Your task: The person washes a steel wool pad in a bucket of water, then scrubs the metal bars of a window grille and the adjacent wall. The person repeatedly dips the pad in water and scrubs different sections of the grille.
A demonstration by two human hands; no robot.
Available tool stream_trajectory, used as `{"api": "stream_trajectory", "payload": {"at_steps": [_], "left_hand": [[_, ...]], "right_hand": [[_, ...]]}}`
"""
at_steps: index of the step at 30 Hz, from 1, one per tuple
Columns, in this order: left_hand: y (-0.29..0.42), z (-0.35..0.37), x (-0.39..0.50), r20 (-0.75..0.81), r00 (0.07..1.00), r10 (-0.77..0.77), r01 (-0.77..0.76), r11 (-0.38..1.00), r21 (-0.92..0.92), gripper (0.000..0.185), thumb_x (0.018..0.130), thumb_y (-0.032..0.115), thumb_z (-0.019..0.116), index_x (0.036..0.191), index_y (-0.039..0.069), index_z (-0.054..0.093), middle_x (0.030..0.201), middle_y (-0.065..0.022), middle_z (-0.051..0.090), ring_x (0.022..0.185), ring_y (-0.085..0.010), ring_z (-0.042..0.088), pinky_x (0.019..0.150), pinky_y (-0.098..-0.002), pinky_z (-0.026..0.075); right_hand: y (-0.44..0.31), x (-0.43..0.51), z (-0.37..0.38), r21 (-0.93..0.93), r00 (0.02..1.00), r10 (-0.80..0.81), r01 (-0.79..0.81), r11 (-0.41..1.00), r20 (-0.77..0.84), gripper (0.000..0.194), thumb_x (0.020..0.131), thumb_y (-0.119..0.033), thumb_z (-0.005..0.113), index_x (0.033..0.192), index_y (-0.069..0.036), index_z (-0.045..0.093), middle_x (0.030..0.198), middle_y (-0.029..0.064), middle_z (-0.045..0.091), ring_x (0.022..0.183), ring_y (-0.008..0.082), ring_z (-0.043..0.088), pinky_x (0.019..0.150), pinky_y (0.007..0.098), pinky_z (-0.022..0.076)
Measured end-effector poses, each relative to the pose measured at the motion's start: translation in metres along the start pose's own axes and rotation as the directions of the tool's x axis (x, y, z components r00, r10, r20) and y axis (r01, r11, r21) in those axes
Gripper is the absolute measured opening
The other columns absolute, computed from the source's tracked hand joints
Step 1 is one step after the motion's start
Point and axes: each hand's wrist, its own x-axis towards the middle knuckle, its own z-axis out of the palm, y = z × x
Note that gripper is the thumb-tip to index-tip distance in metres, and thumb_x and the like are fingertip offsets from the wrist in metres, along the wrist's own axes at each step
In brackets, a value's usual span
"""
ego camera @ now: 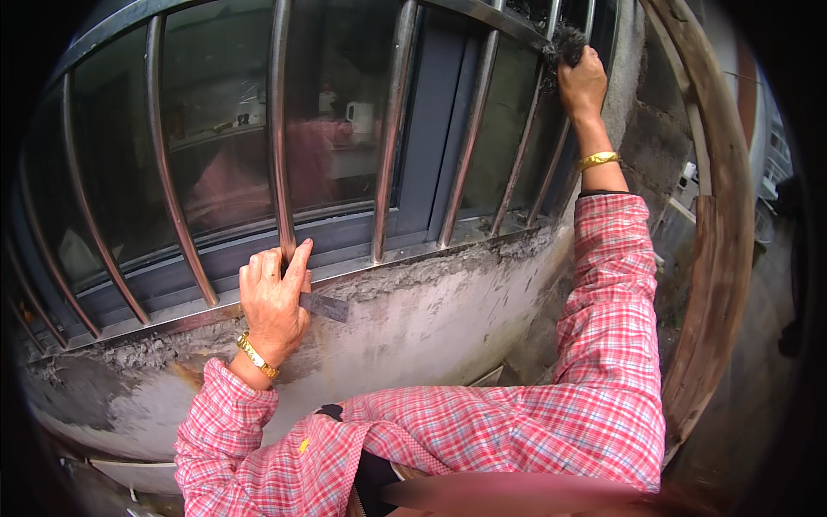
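Note:
Low on a metal window bar (282, 148) rests my left hand (274, 297), its fingers around the bar's foot, with a flat dark metal blade (326, 307) sticking out to the right from under the palm. The blade's other end is hidden by the hand. At the upper right, my right hand (583, 81) grips a dark, fibrous scrubbing pad (563, 46) against the thin bars near the window's right side. Behind the bars stands a grey-framed glass window (336, 155) with reflections in its panes.
Rough mortar (413, 278) lines the underside of the metal sill (336, 266), above a stained plaster wall (413, 336). A curved wooden pole (723, 213) rises close beside my right arm. Several more bars span the window on the left.

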Motion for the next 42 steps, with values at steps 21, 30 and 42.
{"api": "stream_trajectory", "payload": {"at_steps": [21, 30, 42], "left_hand": [[0.002, 0.006, -0.001, -0.035, 0.999, -0.021, 0.021, 1.0, 0.004, 0.046, 0.072, 0.004, 0.064, 0.118, 0.008, 0.062, 0.098, -0.0105, 0.055, 0.09, -0.0289, 0.051, 0.072, -0.0395, 0.036], [0.002, 0.003, -0.004, 0.014, 0.999, -0.035, 0.035, 0.998, 0.055, 0.045, 0.076, 0.006, 0.064, 0.121, 0.01, 0.062, 0.1, -0.0108, 0.055, 0.092, -0.0283, 0.052, 0.076, -0.0386, 0.038], [-0.001, 0.004, -0.005, 0.026, 1.0, -0.016, 0.013, 0.996, 0.083, 0.052, 0.069, 0.003, 0.063, 0.121, 0.01, 0.062, 0.101, -0.0099, 0.056, 0.095, -0.0284, 0.053, 0.076, -0.0395, 0.037]], "right_hand": [[-0.127, -0.157, -0.041, 0.42, 0.767, 0.372, -0.611, 0.671, 0.522, 0.032, 0.075, -0.021, 0.073, 0.091, 0.004, 0.06, 0.084, 0.024, 0.067, 0.083, 0.039, 0.066, 0.075, 0.042, 0.0515], [-0.111, -0.099, -0.073, 0.298, 0.972, -0.227, 0.198, 0.934, 0.067, 0.05, 0.063, -0.001, 0.07, 0.113, -0.006, 0.063, 0.113, 0.0139, 0.063, 0.104, 0.0319, 0.055, 0.091, 0.0389, 0.0466], [-0.136, -0.037, -0.058, -0.058, 0.807, -0.511, 0.549, 0.834, 0.296, 0.015, 0.065, -0.008, 0.061, 0.078, -0.001, 0.064, 0.087, 0.0165, 0.063, 0.085, 0.0317, 0.059, 0.067, 0.0423, 0.0463]]}}
